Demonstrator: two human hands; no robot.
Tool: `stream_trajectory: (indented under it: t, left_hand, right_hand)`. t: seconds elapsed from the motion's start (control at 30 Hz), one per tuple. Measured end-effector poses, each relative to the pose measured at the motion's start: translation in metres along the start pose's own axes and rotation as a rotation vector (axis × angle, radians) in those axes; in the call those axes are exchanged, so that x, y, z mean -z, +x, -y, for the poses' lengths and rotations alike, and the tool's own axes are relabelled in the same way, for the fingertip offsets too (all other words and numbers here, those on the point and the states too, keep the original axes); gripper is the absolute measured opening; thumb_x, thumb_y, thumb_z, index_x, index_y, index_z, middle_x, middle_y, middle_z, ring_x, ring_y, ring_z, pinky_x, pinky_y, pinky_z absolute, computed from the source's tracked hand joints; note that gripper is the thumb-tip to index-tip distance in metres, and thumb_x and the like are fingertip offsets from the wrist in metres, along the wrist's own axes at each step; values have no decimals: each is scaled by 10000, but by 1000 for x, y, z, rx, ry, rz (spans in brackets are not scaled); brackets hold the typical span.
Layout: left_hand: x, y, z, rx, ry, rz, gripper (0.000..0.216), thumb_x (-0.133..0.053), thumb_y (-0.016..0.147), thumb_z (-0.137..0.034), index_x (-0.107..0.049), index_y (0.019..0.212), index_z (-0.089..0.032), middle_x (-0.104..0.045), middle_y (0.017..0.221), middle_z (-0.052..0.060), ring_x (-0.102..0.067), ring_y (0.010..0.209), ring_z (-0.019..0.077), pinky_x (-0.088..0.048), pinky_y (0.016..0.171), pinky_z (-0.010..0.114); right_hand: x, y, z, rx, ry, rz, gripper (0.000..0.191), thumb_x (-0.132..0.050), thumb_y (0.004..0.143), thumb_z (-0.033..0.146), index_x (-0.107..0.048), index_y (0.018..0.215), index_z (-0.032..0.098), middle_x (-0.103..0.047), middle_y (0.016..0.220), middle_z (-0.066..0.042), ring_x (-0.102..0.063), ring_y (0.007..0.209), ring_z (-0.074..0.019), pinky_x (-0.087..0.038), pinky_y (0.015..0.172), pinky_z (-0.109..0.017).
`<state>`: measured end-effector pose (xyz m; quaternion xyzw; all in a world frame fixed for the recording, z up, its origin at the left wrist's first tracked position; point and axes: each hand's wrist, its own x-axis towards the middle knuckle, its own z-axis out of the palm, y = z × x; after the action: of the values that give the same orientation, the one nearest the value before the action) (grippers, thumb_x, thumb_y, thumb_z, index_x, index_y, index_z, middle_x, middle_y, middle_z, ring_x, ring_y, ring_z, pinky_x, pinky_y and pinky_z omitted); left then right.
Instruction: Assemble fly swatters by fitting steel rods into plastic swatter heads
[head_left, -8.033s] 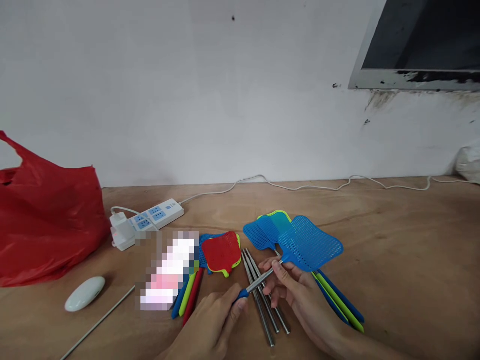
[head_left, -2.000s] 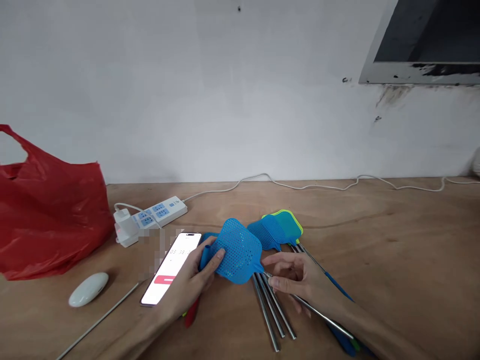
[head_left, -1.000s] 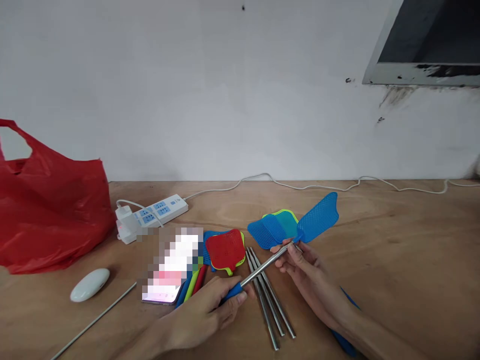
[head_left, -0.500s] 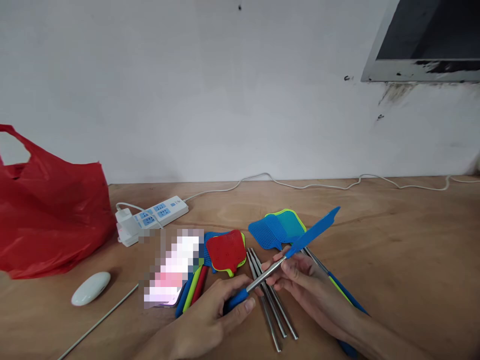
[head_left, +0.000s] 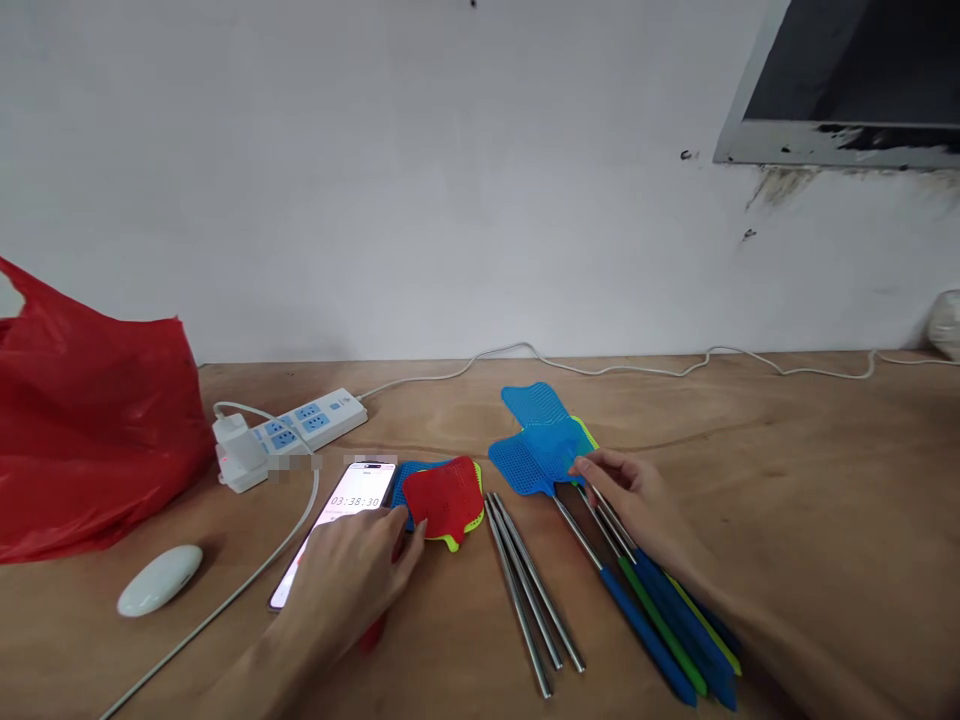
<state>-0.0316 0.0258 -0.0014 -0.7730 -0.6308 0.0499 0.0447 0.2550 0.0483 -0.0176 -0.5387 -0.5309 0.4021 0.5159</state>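
Blue mesh forms the head of the fly swatter [head_left: 534, 404] whose neck we pinch between the thumb and fingers of our right hand [head_left: 634, 500]. It overlaps another blue head [head_left: 517, 466], with a yellow-green edge [head_left: 586, 431] showing underneath, and blue, green and yellow handles [head_left: 646, 637] slant toward us beside our right forearm. Left of these lie 3 metal rods [head_left: 529, 590], close together on the wooden table [head_left: 787, 480]. Our left hand [head_left: 360, 555] has bent fingers near a red mesh head [head_left: 442, 495], which lies over blue and yellow-green mesh; we cannot tell whether that hand grips anything. It partly covers a lit phone [head_left: 360, 490] reading 03:38:30. Farther left we see a white rounded object [head_left: 160, 580], a red plastic bag [head_left: 90, 430] and a white power strip [head_left: 322, 415] holding 1 adapter [head_left: 241, 455].
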Motion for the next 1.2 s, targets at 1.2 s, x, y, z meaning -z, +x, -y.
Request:
stream_trajectory:
  t: [1.2]
  left_hand:
    - [-8, -11, -13, -414, -405, 111, 303, -465, 912, -303, -503, 626, -209, -604, 607, 11, -511, 529, 161, -227, 521, 304]
  right_hand:
    - [-12, -38, 3, 426, -892, 565, 67, -620, 807, 238, -563, 783, 213, -614, 674, 26, -529, 632, -148, -286, 590, -283]
